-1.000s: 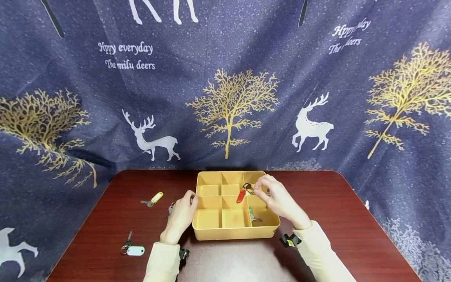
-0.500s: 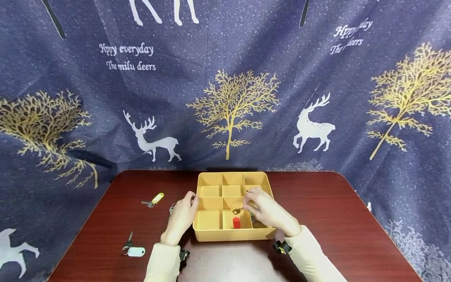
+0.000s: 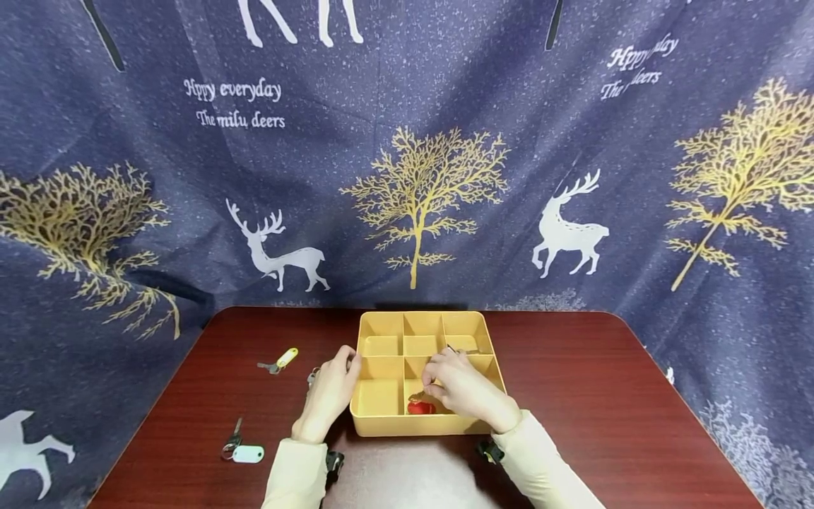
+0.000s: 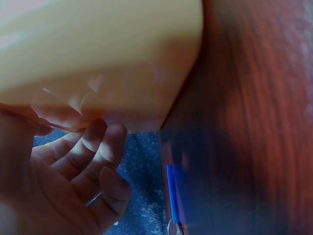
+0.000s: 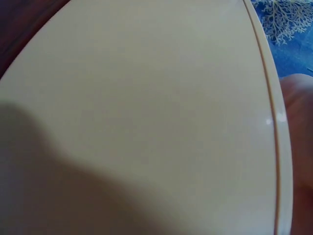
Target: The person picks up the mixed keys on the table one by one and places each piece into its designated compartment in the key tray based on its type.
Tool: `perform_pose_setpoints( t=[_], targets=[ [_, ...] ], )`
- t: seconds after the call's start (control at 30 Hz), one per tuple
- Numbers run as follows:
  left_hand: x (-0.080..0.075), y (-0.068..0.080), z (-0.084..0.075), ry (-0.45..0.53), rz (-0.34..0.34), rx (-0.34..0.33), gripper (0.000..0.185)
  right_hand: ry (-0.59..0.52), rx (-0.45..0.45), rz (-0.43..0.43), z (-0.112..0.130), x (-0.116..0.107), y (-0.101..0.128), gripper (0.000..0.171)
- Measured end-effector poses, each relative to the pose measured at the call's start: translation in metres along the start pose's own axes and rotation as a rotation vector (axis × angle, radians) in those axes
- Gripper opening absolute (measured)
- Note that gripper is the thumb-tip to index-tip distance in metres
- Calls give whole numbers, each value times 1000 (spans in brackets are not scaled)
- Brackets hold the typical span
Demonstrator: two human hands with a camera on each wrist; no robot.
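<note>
A yellow divided storage box (image 3: pixel 420 425) sits on the table, with two rows of compartments. My left hand (image 3: pixel 330 389) holds its left wall at the rim; in the left wrist view the curled fingers (image 4: pixel 110 147) are against the outer wall. My right hand (image 3: pixel 463 385) reaches down into the front middle compartment, thumb and index finger together at a key with a red tag (image 3: pixel 420 408). The tag is low in that compartment; the key is mostly hidden by the fingers. The right wrist view is filled by the box's outer wall (image 5: pixel 161 98).
Left on the table lie a key with a yellow tag (image 3: pixel 287 357) and one with a pale tag (image 3: pixel 247 454). Beside my left hand is a key ring (image 3: pixel 312 376); the left wrist view shows a blue tag (image 4: pixel 173 193) there. A patterned cloth (image 3: pixel 407 92) hangs behind.
My right hand has moved left and down from the back right compartment to the front middle one, lowering the red-tagged key into it. The left hand has stayed at the box's left wall.
</note>
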State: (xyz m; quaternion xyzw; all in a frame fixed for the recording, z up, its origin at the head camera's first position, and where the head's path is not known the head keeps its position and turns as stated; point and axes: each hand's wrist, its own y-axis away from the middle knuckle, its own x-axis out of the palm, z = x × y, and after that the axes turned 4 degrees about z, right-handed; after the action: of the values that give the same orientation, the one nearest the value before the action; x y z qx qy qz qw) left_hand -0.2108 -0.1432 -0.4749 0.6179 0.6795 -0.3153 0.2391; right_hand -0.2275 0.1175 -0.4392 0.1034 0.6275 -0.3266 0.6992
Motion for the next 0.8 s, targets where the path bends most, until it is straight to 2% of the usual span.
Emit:
perform_pose_setpoints(
  t=[0.13,0.5,0.8],
  targets=[
    [0,0,-1,0,2,-5,17,24,34,60,4,2,-1,27],
    [0,0,1,-7,12,-25,18,20,128,207,3,10,-6,16],
    [0,-1,0,-14,17,-30,18,11,141,213,4,9,-8,8]
  ],
)
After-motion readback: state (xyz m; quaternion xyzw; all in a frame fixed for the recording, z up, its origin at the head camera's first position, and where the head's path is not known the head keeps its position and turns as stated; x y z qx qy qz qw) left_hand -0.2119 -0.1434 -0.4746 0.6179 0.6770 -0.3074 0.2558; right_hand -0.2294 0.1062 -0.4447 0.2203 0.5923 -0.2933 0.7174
